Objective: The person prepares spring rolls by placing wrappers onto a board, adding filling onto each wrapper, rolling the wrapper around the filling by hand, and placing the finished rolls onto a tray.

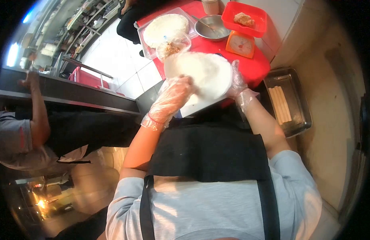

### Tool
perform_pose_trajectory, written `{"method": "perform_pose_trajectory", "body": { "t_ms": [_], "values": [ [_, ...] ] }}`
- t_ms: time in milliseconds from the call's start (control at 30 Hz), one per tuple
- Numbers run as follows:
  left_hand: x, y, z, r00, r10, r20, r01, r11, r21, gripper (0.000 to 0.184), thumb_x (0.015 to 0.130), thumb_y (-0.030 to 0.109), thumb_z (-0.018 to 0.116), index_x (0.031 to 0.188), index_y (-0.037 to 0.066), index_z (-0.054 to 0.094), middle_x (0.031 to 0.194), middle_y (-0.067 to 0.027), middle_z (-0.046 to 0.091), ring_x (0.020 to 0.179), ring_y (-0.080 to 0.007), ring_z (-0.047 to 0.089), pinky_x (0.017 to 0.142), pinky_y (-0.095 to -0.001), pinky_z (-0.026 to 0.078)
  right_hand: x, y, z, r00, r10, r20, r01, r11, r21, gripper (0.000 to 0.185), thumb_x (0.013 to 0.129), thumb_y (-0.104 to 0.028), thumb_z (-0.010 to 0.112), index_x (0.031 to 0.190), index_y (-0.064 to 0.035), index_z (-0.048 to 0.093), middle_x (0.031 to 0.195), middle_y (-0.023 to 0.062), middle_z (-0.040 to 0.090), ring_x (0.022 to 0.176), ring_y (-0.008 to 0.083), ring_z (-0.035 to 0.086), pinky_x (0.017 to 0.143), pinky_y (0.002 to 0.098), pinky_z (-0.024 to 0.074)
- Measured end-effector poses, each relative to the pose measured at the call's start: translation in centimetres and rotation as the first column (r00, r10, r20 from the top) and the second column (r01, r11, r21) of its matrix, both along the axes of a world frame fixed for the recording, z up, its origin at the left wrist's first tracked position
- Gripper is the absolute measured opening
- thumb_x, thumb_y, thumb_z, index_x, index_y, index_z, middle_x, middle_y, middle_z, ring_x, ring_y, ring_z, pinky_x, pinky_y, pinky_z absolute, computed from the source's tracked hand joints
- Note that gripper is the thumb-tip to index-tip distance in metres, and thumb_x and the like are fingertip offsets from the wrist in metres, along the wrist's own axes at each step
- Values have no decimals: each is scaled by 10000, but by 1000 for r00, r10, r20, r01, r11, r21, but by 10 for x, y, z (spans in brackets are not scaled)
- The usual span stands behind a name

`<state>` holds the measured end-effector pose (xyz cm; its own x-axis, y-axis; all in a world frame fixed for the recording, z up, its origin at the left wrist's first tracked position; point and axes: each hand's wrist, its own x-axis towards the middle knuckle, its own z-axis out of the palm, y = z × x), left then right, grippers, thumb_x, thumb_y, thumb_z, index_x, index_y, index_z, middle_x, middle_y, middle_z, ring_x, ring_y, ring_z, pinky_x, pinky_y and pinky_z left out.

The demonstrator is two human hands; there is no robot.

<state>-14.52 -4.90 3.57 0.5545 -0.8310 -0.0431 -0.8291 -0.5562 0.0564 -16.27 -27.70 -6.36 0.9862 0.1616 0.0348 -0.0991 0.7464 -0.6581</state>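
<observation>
Both my hands wear clear plastic gloves. A thin round white wrapper point(207, 74) is stretched between them over the table's near end, slightly blurred. My left hand point(177, 94) has its fingers curled closed at the wrapper's near left edge. At the right edge, my right hand point(237, 84) holds the wrapper with its fingers partly behind it. Beneath lies a white board point(199, 107), mostly covered. Just beyond the wrapper sits a clear tub point(171, 47) of brownish crumbly filling. A stack of similar round wrappers point(165, 29) rests in a clear plastic tray.
On the red table point(257, 66) stand a metal bowl point(213, 27) with a spoon and an orange scale point(240, 44) bearing a red tray with a lump of filling. Right of it, a metal pan point(297, 98) holds several pale rolls. A co-worker point(29, 132) stands at left.
</observation>
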Motion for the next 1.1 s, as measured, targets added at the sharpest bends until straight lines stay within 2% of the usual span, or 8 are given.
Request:
{"method": "perform_pose_trajectory", "body": {
  "t_ms": [33,133,233,367,433,667,833,1100],
  "values": [
    [-4,9,-10,995,67,-68,-68,998,-10,296,768,91,727,1052,173,754,1087,-80,678,1006,-298,650,831,-401,537,-7,-12,-2,934,200,-296,-47,890,453,767,980,-608,460,1452,-6,404,1441,168,508,1356,313,458,1159,445,346],
    [-11,26,-45,944,201,-262,-222,973,-55,375,724,92,781,1092,147,736,1121,-99,677,1033,-305,652,872,-415,532,-14,-33,-33,918,222,-329,-41,878,478,832,956,-639,475,1430,43,413,1394,193,540,1315,306,499,1122,455,387],
    [-7,20,-70,968,121,-222,-180,946,-268,377,750,94,767,1120,138,710,1119,-105,680,1021,-320,655,876,-416,530,-22,-47,-44,893,101,-439,-18,981,191,689,994,-527,519,1350,62,483,1307,195,593,1176,274,599,1029,429,476],
    [1,-9,-90,948,125,-294,-237,893,-382,332,828,161,741,1152,118,680,1119,-112,682,1009,-307,667,870,-409,531,-22,-52,-85,962,-82,-261,49,990,-130,315,943,-184,652,1166,33,605,1015,123,677,894,220,670,833,342,554],
    [2,-28,-98,869,133,-477,-356,837,-416,368,840,171,739,1177,48,657,1143,-139,682,1025,-267,667,889,-383,526,-29,-37,-67,932,-219,-288,153,960,-236,208,907,-56,651,1094,31,626,924,80,677,805,183,666,772,305,549],
    [-2,-69,-106,432,-37,-901,-745,549,-380,515,807,197,784,1221,-49,601,1147,-165,657,1059,-235,621,915,-338,503,-22,-18,-58,910,-277,-308,195,943,-271,338,878,-24,685,1188,62,579,1011,108,682,842,180,670,770,284,545],
    [-8,-71,-86,375,-17,-927,-819,462,-340,487,812,179,782,1194,-68,609,1088,-156,681,986,-219,649,881,-335,519,-22,-5,-43,958,-262,-119,183,873,-452,491,844,0,715,1277,103,509,1071,144,681,893,178,673,790,295,547],
    [-2,-65,-88,348,-113,-931,-832,421,-362,302,833,82,714,1082,-79,658,1015,-142,707,919,-203,666,839,-318,518,-17,1,-39,964,-210,-162,142,924,-354,458,852,-7,718,1252,88,516,1053,138,688,937,188,684,843,303,557]
  ]
}}
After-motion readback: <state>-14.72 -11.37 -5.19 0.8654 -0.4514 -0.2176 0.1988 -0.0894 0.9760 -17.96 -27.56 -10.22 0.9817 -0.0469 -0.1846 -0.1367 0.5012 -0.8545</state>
